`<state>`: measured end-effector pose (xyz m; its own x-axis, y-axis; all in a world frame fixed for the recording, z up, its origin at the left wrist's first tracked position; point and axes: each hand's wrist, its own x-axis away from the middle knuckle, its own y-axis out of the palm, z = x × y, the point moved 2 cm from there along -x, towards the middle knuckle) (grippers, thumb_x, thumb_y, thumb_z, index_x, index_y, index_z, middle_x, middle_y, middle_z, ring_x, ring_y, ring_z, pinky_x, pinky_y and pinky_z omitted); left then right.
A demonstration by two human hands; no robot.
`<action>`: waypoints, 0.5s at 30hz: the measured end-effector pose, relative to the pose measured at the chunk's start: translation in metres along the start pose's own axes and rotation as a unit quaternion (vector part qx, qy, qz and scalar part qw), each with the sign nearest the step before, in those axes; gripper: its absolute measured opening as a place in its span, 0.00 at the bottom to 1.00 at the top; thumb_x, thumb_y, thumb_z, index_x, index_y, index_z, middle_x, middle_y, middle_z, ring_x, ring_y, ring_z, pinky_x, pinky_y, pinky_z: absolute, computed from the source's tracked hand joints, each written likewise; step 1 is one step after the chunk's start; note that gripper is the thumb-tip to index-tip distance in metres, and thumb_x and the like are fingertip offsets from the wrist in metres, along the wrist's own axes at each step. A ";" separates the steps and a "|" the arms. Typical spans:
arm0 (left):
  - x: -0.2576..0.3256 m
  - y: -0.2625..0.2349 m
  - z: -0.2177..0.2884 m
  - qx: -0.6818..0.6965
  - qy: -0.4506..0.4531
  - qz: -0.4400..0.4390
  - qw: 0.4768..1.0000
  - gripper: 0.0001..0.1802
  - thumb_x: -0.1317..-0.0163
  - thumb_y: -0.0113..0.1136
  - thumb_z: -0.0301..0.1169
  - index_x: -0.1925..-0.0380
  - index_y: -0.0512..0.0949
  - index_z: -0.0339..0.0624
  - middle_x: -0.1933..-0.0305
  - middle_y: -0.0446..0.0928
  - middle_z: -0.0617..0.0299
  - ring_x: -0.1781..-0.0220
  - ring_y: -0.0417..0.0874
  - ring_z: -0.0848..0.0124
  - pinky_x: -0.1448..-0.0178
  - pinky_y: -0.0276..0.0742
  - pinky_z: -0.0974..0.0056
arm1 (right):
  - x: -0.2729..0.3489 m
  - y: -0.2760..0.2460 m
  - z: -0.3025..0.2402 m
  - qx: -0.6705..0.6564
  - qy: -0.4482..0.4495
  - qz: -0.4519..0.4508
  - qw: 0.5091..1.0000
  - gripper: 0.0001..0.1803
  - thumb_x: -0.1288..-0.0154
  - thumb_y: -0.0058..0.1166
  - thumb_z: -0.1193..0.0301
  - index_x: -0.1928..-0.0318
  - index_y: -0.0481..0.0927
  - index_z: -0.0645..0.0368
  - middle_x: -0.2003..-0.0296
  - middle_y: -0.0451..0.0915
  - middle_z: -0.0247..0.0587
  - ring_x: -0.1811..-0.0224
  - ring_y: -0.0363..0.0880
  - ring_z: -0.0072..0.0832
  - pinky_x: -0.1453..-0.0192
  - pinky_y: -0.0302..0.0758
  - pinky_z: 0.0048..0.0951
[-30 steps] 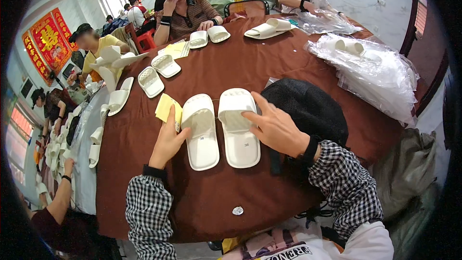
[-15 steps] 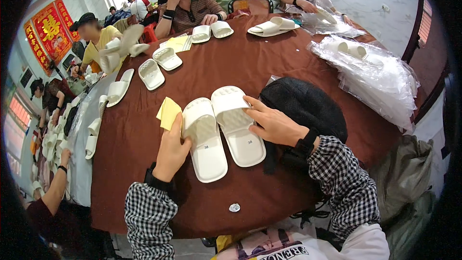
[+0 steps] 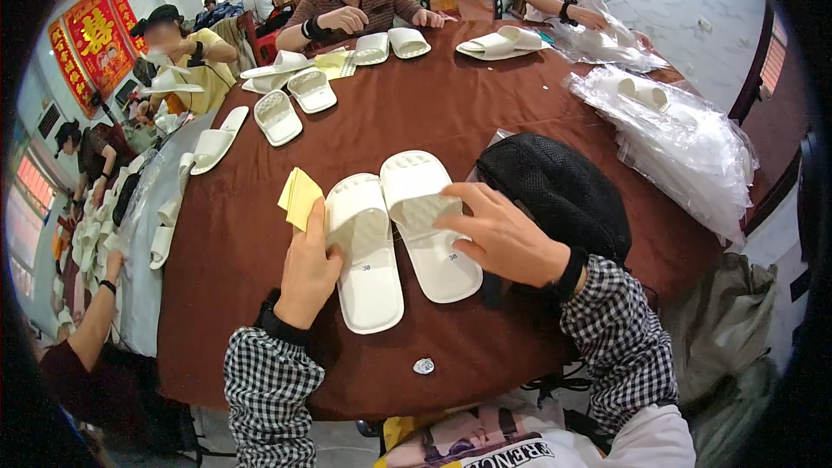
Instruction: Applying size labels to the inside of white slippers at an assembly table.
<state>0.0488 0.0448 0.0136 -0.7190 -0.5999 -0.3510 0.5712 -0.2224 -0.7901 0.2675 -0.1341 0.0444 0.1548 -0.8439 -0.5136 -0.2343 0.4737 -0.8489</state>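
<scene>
On the round brown worktop [image 3: 485, 78] lie two white slippers [image 3: 407, 238] side by side, soles down. The right hand [image 3: 507, 238] rests open-fingered on the right slipper's strap; the left hand [image 3: 308, 273] pinches yellow paper slips [image 3: 299, 197] beside the left slipper. Judging so, a slip goes in next, needing a steady hold.

Two slippers lie side by side on the round table [image 3: 451, 104]: the left slipper [image 3: 366, 251] under the left hand [image 3: 308, 269], the right slipper [image 3: 429, 225] under the right hand [image 3: 503, 238]. A folded card [image 3: 300, 198] sits just left of the left slipper, a mesh bag [image 3: 555, 191] just right of the right one. A stack of plastic bags [image 3: 685, 139] lies at the table's right edge, and further slippers [image 3: 295, 104] lie behind, toward the far side.
</scene>
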 end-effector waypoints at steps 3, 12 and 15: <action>0.000 0.002 -0.002 -0.025 0.005 0.038 0.999 0.38 0.45 0.53 0.20 0.32 0.57 0.30 0.40 0.66 0.30 0.48 0.76 0.39 0.46 0.74 0.48 | 0.003 0.002 -0.015 -0.036 0.020 -0.028 0.999 0.05 0.42 0.58 0.76 0.64 0.78 0.59 0.59 0.73 0.39 0.53 0.74 0.36 0.48 0.74 0.34; -0.002 0.004 -0.003 0.022 0.004 0.054 0.998 0.36 0.45 0.53 0.19 0.33 0.57 0.29 0.40 0.66 0.30 0.42 0.73 0.38 0.41 0.72 0.49 | 0.009 0.006 -0.011 -0.070 0.099 -0.066 0.990 0.05 0.38 0.55 0.73 0.64 0.77 0.61 0.61 0.73 0.42 0.58 0.76 0.39 0.52 0.76 0.34; -0.001 0.001 -0.001 0.029 0.016 0.056 0.998 0.36 0.44 0.52 0.20 0.33 0.57 0.28 0.43 0.67 0.29 0.45 0.75 0.39 0.44 0.73 0.49 | 0.006 0.009 -0.014 -0.053 0.073 -0.071 0.993 0.04 0.39 0.55 0.74 0.65 0.76 0.61 0.62 0.73 0.42 0.58 0.76 0.39 0.54 0.76 0.34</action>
<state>0.0502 0.0462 0.0123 -0.6618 -0.5981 -0.4520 0.6695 -0.2002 -0.7153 0.2529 -0.1384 0.0350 0.0544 -0.9314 -0.3600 -0.3209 0.3251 -0.8896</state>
